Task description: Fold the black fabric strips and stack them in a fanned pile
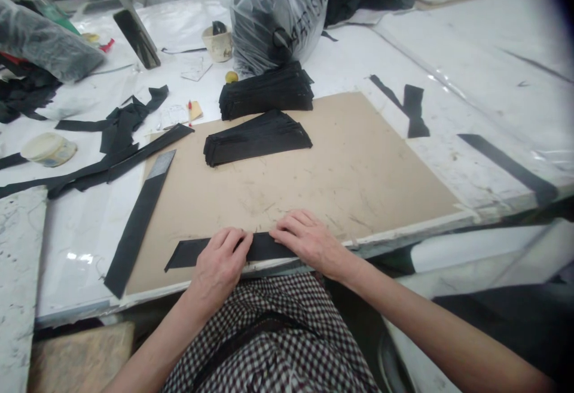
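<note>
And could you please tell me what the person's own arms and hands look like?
The left hand and right hand are bare, with no gloves, watch or sleeves on the forearms in view. The person wears a dark-and-white checked garment.

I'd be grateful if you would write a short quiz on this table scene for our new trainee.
1. True or false: the left hand and right hand both rest on the black strip at the near edge of the brown cardboard sheet.
2. Where does the clear plastic bag stand? A: beyond the stacks of black strips; B: on the cardboard; C: under the left hand.
3. How many stacks of black strips lie beyond the hands?

Key: 1 true; 2 A; 3 two.
</note>
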Tool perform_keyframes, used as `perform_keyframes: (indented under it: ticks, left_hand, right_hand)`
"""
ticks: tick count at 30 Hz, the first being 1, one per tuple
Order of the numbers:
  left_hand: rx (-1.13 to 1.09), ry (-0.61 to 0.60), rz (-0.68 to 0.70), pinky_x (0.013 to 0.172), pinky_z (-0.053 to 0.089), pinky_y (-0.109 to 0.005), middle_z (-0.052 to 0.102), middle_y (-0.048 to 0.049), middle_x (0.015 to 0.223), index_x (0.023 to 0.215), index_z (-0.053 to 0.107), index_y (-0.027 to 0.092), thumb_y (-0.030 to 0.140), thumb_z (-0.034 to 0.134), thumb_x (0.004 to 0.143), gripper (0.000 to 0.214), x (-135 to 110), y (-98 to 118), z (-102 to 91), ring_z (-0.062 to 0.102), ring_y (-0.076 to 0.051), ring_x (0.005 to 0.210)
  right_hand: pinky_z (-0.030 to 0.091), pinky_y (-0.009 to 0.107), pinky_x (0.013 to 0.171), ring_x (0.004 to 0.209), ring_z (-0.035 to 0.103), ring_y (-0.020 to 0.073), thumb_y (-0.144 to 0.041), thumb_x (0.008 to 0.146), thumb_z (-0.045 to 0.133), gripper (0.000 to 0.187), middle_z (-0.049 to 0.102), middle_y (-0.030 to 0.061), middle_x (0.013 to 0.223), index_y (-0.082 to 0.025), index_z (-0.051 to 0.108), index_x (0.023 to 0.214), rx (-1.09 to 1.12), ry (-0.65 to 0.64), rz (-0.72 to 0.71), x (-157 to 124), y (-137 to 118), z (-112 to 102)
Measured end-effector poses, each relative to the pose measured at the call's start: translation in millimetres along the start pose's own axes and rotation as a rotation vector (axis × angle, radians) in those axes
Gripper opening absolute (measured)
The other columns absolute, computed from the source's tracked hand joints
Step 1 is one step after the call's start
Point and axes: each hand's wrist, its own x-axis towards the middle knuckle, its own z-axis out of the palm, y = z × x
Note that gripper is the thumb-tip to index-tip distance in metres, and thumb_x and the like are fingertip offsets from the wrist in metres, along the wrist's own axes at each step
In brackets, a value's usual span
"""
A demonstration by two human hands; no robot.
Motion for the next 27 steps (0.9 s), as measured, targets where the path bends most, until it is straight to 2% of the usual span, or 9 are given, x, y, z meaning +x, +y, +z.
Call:
perform_keyframes:
  ticks: [4,10,15,18,20,23,27]
  left_hand:
    - [-0.055,0.019,-0.03,0.096,0.051,-0.039,0.063,-0.0102,0.112,0.118,0.062,0.015,0.012,0.049,0.095,0.026,5.1,6.0,1.2,0.056,-0.023,0.106]
    - [-0.096,0.03,-0.06,0.093,0.053,-0.038,0.063,-0.0096,0.111,0.126,0.059,0.017,0.017,0.052,0.096,0.03,24.1,20.6,9.0,0.056,-0.022,0.103]
    - [-0.089,0.046,-0.01,0.094,0.053,-0.038,0.063,-0.0102,0.11,0.124,0.061,0.016,0.014,0.051,0.096,0.03,18.7,22.5,10.1,0.055,-0.022,0.104]
    - [-0.081,0.06,0.001,0.095,0.053,-0.039,0.064,-0.0106,0.11,0.123,0.061,0.015,0.013,0.052,0.096,0.029,18.7,24.8,11.3,0.055,-0.023,0.104]
    - [-0.078,0.067,-0.003,0.097,0.052,-0.04,0.064,-0.0109,0.112,0.128,0.058,0.014,0.011,0.051,0.095,0.033,21.4,27.0,13.7,0.056,-0.023,0.104]
    - [-0.073,0.074,-0.016,0.097,0.052,-0.041,0.064,-0.0113,0.115,0.136,0.053,0.014,0.011,0.05,0.095,0.041,25.3,29.6,18.1,0.056,-0.024,0.106]
    - [-0.082,0.084,-0.014,0.097,0.053,-0.041,0.064,-0.0115,0.116,0.133,0.056,0.015,0.012,0.051,0.095,0.038,24.6,30.1,20.9,0.056,-0.024,0.106]
  right_hand:
    - [0.043,0.039,0.092,0.1,0.052,0.0225,-0.024,0.1,0.051,0.022,0.064,0.0092,0.104,-0.016,0.065,0.115,-0.008,0.0,0.024,-6.8,2.0,-2.0]
    - [0.041,0.04,0.093,0.1,0.053,0.0216,-0.024,0.101,0.051,0.021,0.065,0.0079,0.105,-0.017,0.064,0.115,-0.021,0.014,0.058,-13.9,3.0,-1.3]
    - [0.042,0.041,0.092,0.102,0.054,0.0231,-0.026,0.1,0.051,0.03,0.066,0.0101,0.11,-0.016,0.059,0.127,-0.026,0.003,0.172,-19.7,-1.5,-1.2]
    - [0.042,0.042,0.093,0.102,0.053,0.0241,-0.024,0.099,0.052,0.037,0.064,0.01,0.114,-0.02,0.054,0.137,-0.017,-0.037,0.207,-20.4,-6.2,-3.4]
    - [0.042,0.042,0.093,0.102,0.052,0.0247,-0.023,0.098,0.054,0.039,0.063,0.01,0.114,-0.022,0.054,0.138,-0.006,-0.074,0.212,-20.2,-9.1,-5.6]
    - [0.041,0.044,0.095,0.103,0.05,0.0259,-0.022,0.098,0.053,0.039,0.062,0.0112,0.114,-0.02,0.055,0.136,0.002,-0.089,0.215,-20.2,-12.3,-7.8]
    - [0.043,0.043,0.096,0.108,0.05,0.0258,-0.019,0.099,0.049,0.035,0.06,0.0126,0.119,-0.016,0.057,0.133,0.03,-0.064,0.228,-21.5,-15.1,-5.7]
